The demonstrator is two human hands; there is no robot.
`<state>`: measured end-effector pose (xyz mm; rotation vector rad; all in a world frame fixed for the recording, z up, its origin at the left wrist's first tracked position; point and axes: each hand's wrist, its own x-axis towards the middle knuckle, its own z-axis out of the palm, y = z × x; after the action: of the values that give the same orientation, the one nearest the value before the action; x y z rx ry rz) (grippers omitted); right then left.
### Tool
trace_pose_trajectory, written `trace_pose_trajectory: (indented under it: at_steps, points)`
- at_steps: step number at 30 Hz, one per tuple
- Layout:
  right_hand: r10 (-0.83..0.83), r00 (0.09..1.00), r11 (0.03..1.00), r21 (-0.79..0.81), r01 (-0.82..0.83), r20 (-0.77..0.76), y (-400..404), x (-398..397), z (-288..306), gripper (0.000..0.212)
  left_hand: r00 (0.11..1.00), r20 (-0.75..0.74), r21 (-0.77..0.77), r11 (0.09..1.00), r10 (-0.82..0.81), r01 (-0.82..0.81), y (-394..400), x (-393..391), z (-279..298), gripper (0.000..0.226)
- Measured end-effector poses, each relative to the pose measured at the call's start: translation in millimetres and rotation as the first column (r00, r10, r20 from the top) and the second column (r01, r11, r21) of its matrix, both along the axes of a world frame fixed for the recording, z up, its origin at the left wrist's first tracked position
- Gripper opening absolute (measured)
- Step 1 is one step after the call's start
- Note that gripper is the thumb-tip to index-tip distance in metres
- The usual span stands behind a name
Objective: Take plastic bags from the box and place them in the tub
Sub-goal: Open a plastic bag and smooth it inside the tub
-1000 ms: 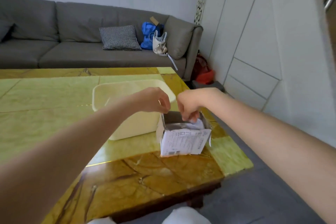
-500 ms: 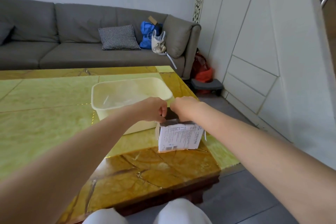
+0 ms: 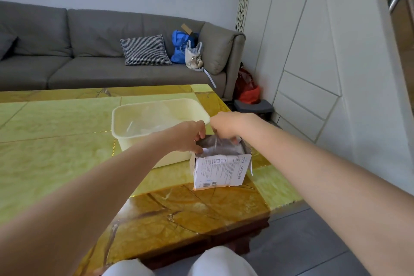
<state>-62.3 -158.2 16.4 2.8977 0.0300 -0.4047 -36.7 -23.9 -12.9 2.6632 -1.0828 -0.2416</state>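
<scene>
A small white cardboard box with printed text stands open near the table's right edge. A cream plastic tub sits just left of and behind it, with clear plastic bags lying inside. My left hand grips the box's left top edge. My right hand reaches into the box opening and pinches a clear plastic bag that is stretched up out of it. The rest of the box's contents are hidden.
The table is glossy green and amber stone; its right edge runs close beside the box. A grey sofa with a checked cushion and bags stands behind. White cabinets line the right wall. My knees show at the bottom.
My right hand has lifted slightly, drawing a clear bag up out of the box opening. My left hand stays on the box's left edge. The view has shifted a little.
</scene>
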Motion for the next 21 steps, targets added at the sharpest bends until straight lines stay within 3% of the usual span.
trace_pose_trajectory:
  at_steps: [2,7,11,13,16,18,21]
  points:
    - [-0.045,0.997,0.996,0.076,0.040,0.061,-4,4,9,0.016,1.000,-0.005,-0.041,0.999,0.000,0.000,-1,-1,1,0.052]
    - [-0.151,0.964,0.910,0.411,0.049,0.219,-12,6,30,0.026,0.996,-0.018,-0.199,0.976,0.085,-0.087,0,-2,7,0.075]
    - [-0.263,0.900,0.797,0.604,0.000,0.348,-12,7,43,0.025,0.970,-0.069,-0.360,0.901,0.233,-0.242,1,-3,17,0.065]
    - [-0.311,0.876,0.729,0.684,-0.030,0.370,-11,8,47,0.024,0.940,-0.165,-0.490,0.802,0.299,-0.341,3,-1,21,0.050]
    - [-0.321,0.894,0.694,0.720,-0.003,0.313,-11,6,46,0.022,0.865,-0.416,-0.656,0.566,0.281,-0.499,8,1,33,0.027]
    - [-0.310,0.914,0.695,0.718,0.031,0.261,-11,4,42,0.023,0.794,-0.562,-0.672,0.432,0.231,-0.601,13,-1,43,0.015]
    - [-0.326,0.919,0.636,0.770,0.039,0.222,-9,1,38,0.024,0.717,-0.674,-0.644,0.336,0.176,-0.687,15,-4,53,0.009]
